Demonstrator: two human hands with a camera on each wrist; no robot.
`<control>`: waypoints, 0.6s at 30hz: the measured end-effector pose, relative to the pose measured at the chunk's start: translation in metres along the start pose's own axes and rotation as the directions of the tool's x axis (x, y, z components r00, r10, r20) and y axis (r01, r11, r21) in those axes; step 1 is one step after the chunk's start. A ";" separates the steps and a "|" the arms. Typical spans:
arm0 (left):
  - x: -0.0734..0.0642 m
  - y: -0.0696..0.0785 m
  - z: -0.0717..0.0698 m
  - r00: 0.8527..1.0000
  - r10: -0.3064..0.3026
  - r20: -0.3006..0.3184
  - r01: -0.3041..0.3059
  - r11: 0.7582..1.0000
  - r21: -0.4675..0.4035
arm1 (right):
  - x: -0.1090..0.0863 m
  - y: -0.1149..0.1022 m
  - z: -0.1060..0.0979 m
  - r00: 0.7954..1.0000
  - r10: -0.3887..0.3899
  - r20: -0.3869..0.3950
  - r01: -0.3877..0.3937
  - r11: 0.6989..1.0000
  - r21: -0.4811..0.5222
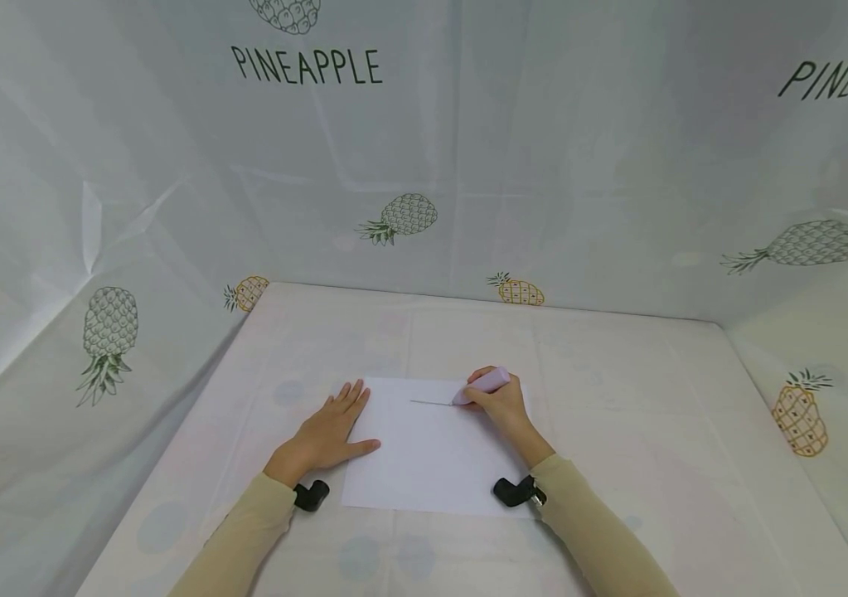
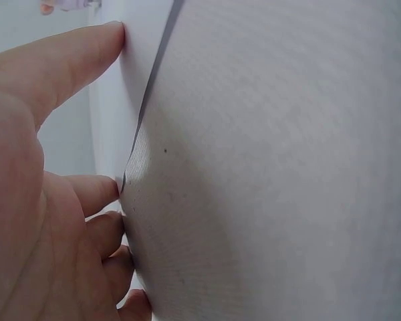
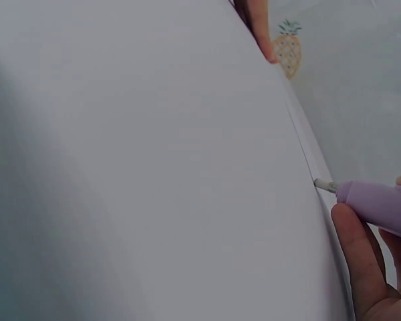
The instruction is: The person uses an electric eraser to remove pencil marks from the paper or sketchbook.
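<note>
A white sheet of paper (image 1: 431, 456) lies flat on the table in the head view. My left hand (image 1: 334, 431) lies flat with straight fingers on the sheet's left edge, pressing it down; the left wrist view shows its fingers (image 2: 67, 60) at the paper's edge (image 2: 130, 100). My right hand (image 1: 501, 406) grips a lilac pen (image 1: 482, 385), whose tip touches the paper at the right end of a thin dark horizontal line (image 1: 431, 403). In the right wrist view the pen (image 3: 377, 204) and its tip (image 3: 324, 184) meet the sheet (image 3: 154, 167).
The table (image 1: 617, 398) is covered with a pale cloth. White pineapple-print sheets (image 1: 409, 215) wall it in at the back and both sides. Black wrist mounts (image 1: 312, 495) sit at the paper's near corners.
</note>
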State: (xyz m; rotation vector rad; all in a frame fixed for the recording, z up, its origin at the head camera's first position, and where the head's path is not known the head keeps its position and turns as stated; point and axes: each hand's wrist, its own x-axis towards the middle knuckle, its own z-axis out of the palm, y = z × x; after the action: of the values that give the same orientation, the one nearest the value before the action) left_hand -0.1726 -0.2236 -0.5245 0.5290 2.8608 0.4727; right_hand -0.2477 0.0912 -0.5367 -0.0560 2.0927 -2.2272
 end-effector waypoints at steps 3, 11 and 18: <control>0.000 -0.001 0.001 1.000 0.003 -0.002 -0.003 1.000 0.004 | 0.000 0.000 0.000 1.000 0.001 -0.002 -0.001 1.000 -0.011; -0.001 0.000 -0.001 1.000 0.002 0.006 -0.002 1.000 -0.005 | 0.000 0.001 0.000 1.000 0.013 -0.012 -0.013 1.000 -0.006; -0.002 0.003 -0.004 1.000 0.008 0.012 -0.008 1.000 -0.003 | 0.002 0.002 -0.001 1.000 0.026 -0.003 -0.025 0.999 0.024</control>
State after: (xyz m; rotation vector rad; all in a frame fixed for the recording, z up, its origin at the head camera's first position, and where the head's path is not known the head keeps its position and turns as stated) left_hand -0.1712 -0.2229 -0.5200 0.5414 2.8473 0.4740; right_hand -0.2494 0.0921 -0.5386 -0.0234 2.0569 -2.2387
